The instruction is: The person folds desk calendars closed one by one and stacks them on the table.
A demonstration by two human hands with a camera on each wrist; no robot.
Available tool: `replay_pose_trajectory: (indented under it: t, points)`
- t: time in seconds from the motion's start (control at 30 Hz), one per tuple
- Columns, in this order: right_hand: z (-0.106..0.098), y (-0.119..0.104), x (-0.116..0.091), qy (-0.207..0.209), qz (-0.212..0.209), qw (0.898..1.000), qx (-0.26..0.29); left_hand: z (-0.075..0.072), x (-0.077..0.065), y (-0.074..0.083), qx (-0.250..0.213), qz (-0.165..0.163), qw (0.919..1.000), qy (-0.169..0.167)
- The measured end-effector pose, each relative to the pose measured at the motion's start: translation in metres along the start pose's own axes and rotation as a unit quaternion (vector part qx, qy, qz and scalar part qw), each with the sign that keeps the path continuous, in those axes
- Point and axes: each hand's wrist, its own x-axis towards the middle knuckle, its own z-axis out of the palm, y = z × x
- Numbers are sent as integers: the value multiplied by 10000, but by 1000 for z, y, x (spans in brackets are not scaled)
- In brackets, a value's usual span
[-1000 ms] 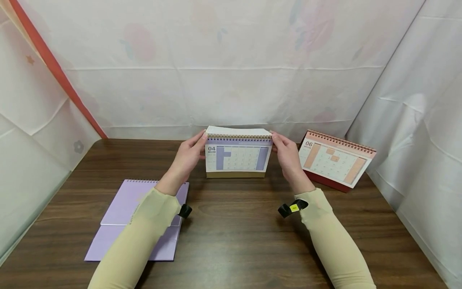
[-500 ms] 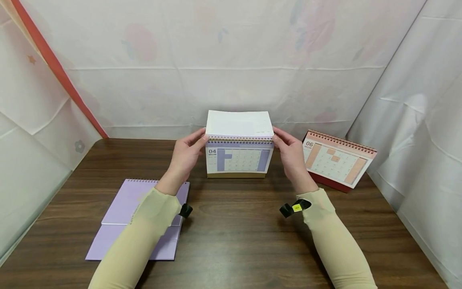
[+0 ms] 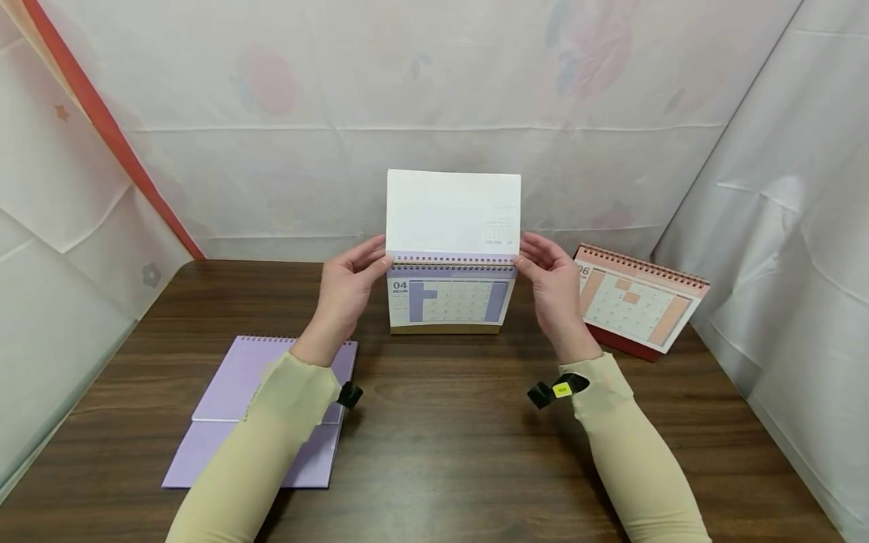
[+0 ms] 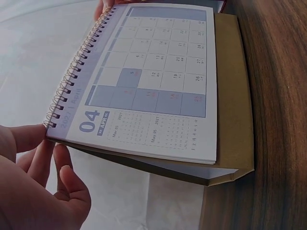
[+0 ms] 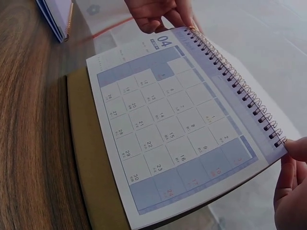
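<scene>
A purple-and-white desk calendar [image 3: 451, 302] stands upright at the middle back of the table, its April page facing me above a tan base [image 4: 235, 96]. Above its spiral binding [image 5: 240, 88], a white leaf [image 3: 448, 207] rises upright with its back showing. My left hand [image 3: 342, 290] pinches the left end of the binding, thumb in front and fingers behind. At the opposite end, my right hand [image 3: 558, 294] pinches the top corner the same way, other fingers spread beside the leaf.
To the right a pink desk calendar [image 3: 631, 302] stands at an angle, showing 06. A purple spiral-bound calendar [image 3: 224, 452] lies at the left, partly beneath the left sleeve [image 3: 271, 445]. White curtain [image 3: 434, 98] hangs behind the wooden table [image 3: 434, 445].
The white leaf has come up from behind the binding and now stands upright above it. Both hands stay at the binding's ends; the right hand has shifted slightly right, its fingers more spread.
</scene>
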Motion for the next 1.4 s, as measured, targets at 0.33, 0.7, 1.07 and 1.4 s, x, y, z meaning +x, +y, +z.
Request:
replay_pose_trajectory:
  t: [0.33, 0.7, 1.07, 1.4]
  points:
    - [-6, -4, 0, -13, -91, 9999, -96, -1, -1, -3, -154, 211, 9997, 38]
    - [-12, -10, 0, -353, -347, 9982, -326, -1, -2, -4, -74, 430, 9987, 255]
    - [-19, -13, -1, -656, -295, 9922, -1018, -4, -4, -4, 75, 577, 9982, 168]
    - [-31, -19, 3, -1489, -87, 9839, -985, -19, -2, 0, 394, -204, 9969, -644]
